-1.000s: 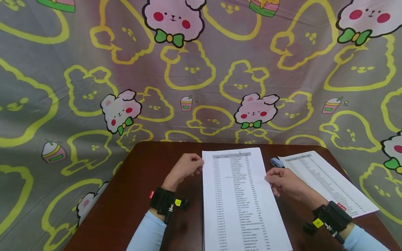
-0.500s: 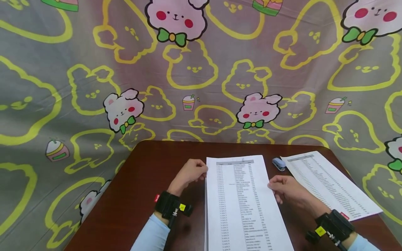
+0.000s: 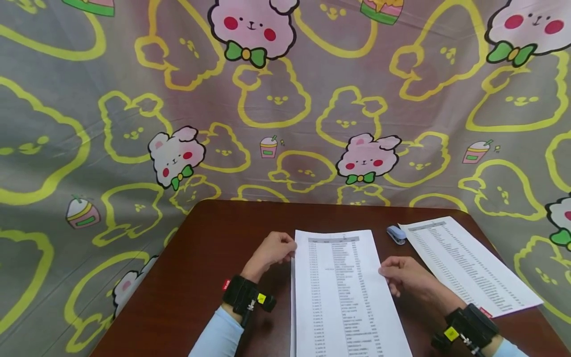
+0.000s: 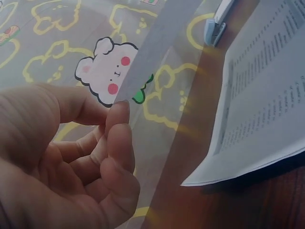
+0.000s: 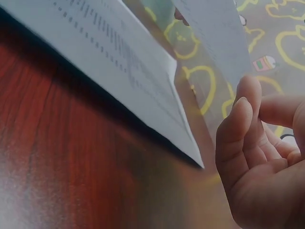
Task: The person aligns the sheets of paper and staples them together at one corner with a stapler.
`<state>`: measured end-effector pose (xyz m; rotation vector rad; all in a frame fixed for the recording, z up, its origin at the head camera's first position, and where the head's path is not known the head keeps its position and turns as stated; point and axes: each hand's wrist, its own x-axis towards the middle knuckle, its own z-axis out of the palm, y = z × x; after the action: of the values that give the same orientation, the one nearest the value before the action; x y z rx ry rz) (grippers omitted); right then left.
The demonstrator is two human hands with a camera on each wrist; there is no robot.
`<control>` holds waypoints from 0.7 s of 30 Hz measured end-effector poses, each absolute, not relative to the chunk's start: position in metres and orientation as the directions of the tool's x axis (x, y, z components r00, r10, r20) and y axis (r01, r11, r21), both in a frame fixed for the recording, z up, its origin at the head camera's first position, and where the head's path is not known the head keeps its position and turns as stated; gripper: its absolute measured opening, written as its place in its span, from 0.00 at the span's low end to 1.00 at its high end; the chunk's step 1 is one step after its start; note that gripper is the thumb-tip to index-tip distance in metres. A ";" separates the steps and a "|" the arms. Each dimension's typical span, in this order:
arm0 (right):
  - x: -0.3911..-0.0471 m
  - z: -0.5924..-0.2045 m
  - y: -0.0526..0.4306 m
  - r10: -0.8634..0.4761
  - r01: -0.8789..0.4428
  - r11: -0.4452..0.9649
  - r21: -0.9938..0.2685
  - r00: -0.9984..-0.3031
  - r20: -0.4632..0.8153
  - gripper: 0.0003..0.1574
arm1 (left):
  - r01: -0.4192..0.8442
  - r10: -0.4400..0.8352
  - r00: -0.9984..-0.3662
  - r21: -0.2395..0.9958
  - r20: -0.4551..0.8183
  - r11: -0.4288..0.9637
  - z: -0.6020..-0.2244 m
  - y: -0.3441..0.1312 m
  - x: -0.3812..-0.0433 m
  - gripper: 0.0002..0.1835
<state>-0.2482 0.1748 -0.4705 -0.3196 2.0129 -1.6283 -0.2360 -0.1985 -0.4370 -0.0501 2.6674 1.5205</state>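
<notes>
In the head view, a tall white printed sheet [image 3: 336,292] stands up from the table between my two hands. My left hand [image 3: 272,253] pinches its left edge near the top between thumb and fingers. At its right edge, a little lower, my right hand [image 3: 406,277] pinches the paper. Both wrist views show part of the held paper as a grey strip [image 4: 157,43] running out from the fingertips. Below it appear printed pages [image 5: 114,71] with a raised corner; whether they belong to the same stack I cannot tell. The sheet's bottom is cut off.
A blue stapler [image 3: 396,234] lies to the right of the held sheet. Beside it, another printed sheet [image 3: 473,267] lies slanted on the dark brown table [image 3: 214,248]. A patterned curtain [image 3: 214,109] hangs behind the table's far edge.
Both hands and the held sheet have come lower and nearer to me in the head view, uncovering more of the stapler. Both hands keep their pinch on the paper.
</notes>
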 end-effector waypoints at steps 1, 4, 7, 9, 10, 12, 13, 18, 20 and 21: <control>-0.248 -0.471 0.174 -0.494 0.144 0.247 -0.958 -0.832 -0.252 0.21 | -0.066 0.008 -0.997 0.858 -0.082 0.510 -0.438 -0.198 -0.236 0.08; -0.248 -0.475 0.174 -0.497 0.159 0.246 -0.956 -0.826 -0.265 0.19 | -0.072 0.011 -0.996 0.853 -0.091 0.516 -0.440 -0.197 -0.235 0.08; -0.249 -0.478 0.173 -0.498 0.173 0.248 -0.953 -0.821 -0.278 0.19 | -0.081 0.007 -0.995 0.849 -0.100 0.523 -0.441 -0.197 -0.234 0.08; -0.249 -0.480 0.172 -0.494 0.177 0.257 -0.950 -0.821 -0.286 0.20 | -0.088 0.009 -0.994 0.844 -0.109 0.529 -0.443 -0.198 -0.234 0.08; -0.249 -0.480 0.172 -0.493 0.178 0.263 -0.948 -0.820 -0.290 0.20 | -0.089 0.009 -0.994 0.840 -0.111 0.535 -0.445 -0.198 -0.233 0.08; -0.250 -0.481 0.172 -0.491 0.175 0.276 -0.945 -0.820 -0.295 0.21 | -0.088 0.013 -0.993 0.832 -0.113 0.548 -0.447 -0.198 -0.233 0.08; -0.250 -0.482 0.172 -0.492 0.176 0.280 -0.944 -0.818 -0.298 0.21 | -0.088 0.013 -0.993 0.828 -0.114 0.553 -0.449 -0.198 -0.233 0.08; -0.251 -0.484 0.173 -0.505 0.173 0.281 -0.944 -0.810 -0.299 0.19 | -0.096 0.009 -0.993 0.823 -0.121 0.560 -0.453 -0.199 -0.234 0.08; -0.252 -0.485 0.172 -0.512 0.173 0.281 -0.944 -0.805 -0.300 0.18 | -0.102 0.007 -0.992 0.819 -0.128 0.565 -0.453 -0.199 -0.233 0.08; -0.252 -0.485 0.172 -0.516 0.172 0.283 -0.944 -0.802 -0.301 0.18 | -0.103 0.008 -0.991 0.815 -0.131 0.570 -0.454 -0.200 -0.233 0.08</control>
<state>-0.2516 0.1716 -0.4850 -0.3075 1.9859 -1.5656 -0.2330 -0.1997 -0.4538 -0.0812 2.6758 1.4014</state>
